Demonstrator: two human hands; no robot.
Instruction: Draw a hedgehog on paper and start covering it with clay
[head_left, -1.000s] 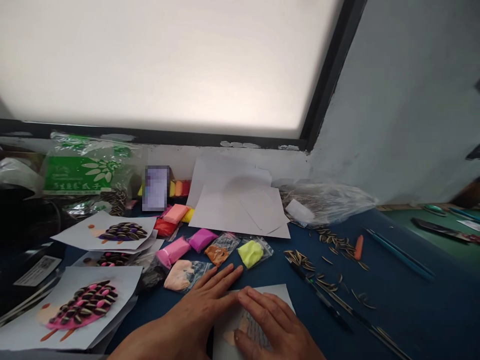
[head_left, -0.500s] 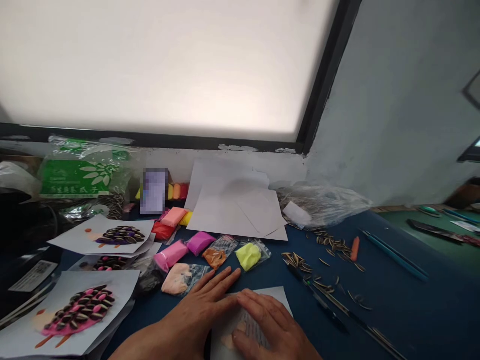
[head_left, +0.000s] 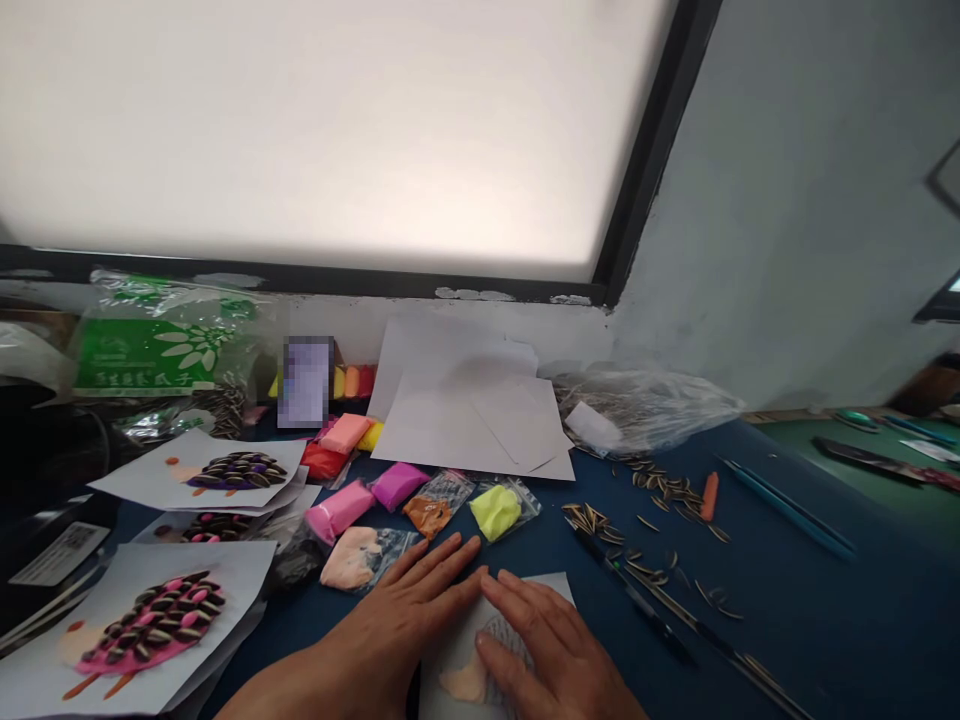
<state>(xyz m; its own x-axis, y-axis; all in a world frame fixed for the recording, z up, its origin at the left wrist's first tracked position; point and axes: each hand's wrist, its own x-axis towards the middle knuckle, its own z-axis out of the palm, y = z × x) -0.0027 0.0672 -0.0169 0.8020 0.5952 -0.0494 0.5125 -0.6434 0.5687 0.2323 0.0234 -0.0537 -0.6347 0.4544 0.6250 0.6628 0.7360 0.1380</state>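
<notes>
My left hand (head_left: 409,610) lies flat with its fingers stretched out, over the left edge of a small white paper (head_left: 551,590) on the blue table. Beside it, my right hand (head_left: 555,645) rests over the same paper with fingers slightly bent, the thumb apart and nothing visible in its grip. Between the hands, a flat piece of peach clay (head_left: 466,682) lies on the paper next to drawn pencil lines (head_left: 502,635). The fingertips of the two hands nearly meet. Just beyond my left fingers is an opened bag of peach clay (head_left: 352,560).
Finished hedgehog pictures (head_left: 172,620) made with sunflower seeds lie at the left. Clay packets, including yellow clay (head_left: 496,512), sit ahead. Loose seeds (head_left: 664,490), a pen (head_left: 637,600) and blue tweezers (head_left: 787,510) are at the right. White sheets (head_left: 465,420) lean by the wall.
My right hand has shifted slightly to the right over the paper, so more of the peach clay shows. The left hand stays in nearly the same place.
</notes>
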